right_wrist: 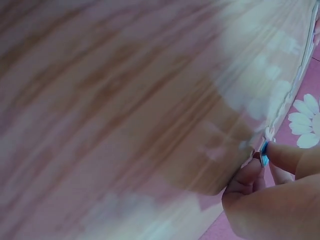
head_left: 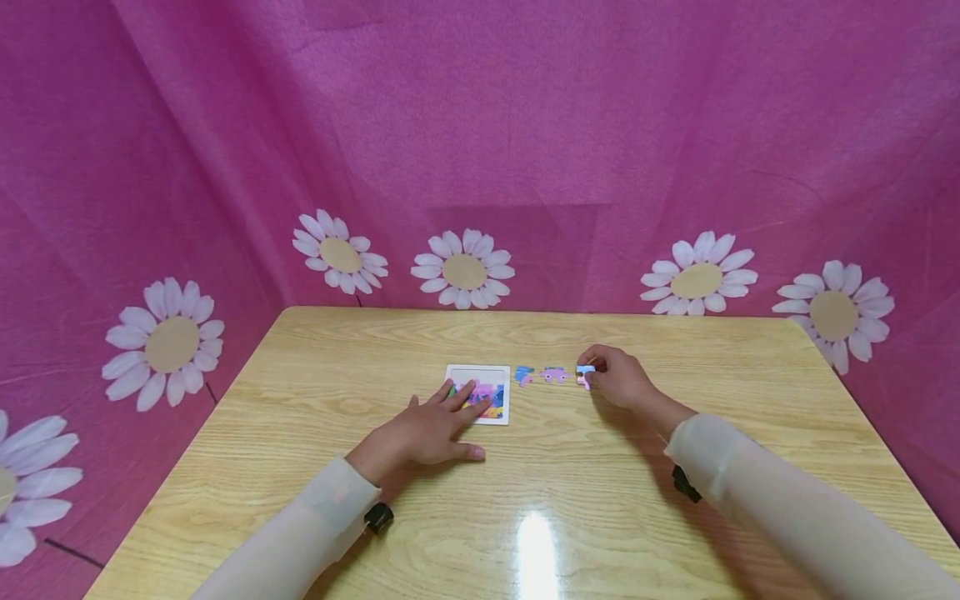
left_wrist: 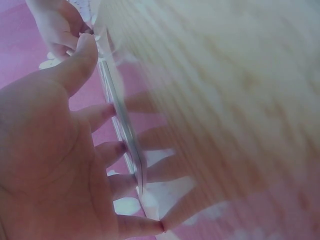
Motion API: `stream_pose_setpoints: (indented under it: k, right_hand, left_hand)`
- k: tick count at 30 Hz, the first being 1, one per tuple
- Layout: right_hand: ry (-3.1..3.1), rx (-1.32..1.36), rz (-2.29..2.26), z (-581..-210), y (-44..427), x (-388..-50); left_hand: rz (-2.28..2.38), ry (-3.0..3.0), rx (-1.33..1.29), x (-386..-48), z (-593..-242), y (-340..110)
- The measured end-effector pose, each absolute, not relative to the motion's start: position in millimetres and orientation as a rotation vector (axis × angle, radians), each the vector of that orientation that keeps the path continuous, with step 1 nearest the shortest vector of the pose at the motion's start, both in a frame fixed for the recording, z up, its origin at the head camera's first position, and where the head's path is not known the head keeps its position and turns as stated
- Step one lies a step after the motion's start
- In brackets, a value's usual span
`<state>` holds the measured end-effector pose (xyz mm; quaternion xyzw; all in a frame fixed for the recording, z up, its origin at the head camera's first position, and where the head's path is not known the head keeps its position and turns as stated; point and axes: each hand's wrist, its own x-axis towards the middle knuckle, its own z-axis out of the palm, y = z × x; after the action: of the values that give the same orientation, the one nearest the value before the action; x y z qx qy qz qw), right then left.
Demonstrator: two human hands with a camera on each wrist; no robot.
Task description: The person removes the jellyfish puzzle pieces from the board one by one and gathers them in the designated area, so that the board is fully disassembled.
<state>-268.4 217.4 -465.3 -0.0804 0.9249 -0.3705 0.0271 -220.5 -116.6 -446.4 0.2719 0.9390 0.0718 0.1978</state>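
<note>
A white-framed puzzle board [head_left: 508,396], its lower part filled with colourful pieces, lies on the table. Over it my left hand [head_left: 431,429] is spread, fingertips resting on the board; the left wrist view shows that hand [left_wrist: 55,160] with straight fingers at the board's edge [left_wrist: 122,125]. To the right, my right hand [head_left: 621,379] pinches a blue and pink puzzle piece [head_left: 585,375] between thumb and fingers. In the right wrist view the piece [right_wrist: 264,154] shows at the fingertips of that hand [right_wrist: 275,195].
Between the board and my right hand lie a blue and pink piece [head_left: 524,376] and a pink piece with eyes [head_left: 555,376]. The wooden table [head_left: 337,358] ends at a pink curtain [head_left: 525,125] with printed daisies. Dark straps hang under both wrists.
</note>
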Motion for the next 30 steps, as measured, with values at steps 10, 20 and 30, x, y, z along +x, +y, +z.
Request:
stream_pose_setpoints:
  k: [10,20,30]
  right_hand:
    - [2.888,-0.271,-1.097,-469.2,219.5,-271.4]
    - [2.864,-0.245,-1.121,-471.6,219.9,-272.4]
    - [2.851,-0.256,-1.135,-469.3,219.7,-270.2]
  left_hand:
    - [0.215,2.621,0.762,-220.1,-445.4,-116.3]
    - [0.226,2.619,0.760,-220.6,-446.2,-116.7]
    - [0.215,2.618,0.757,-220.5,-446.3,-117.5]
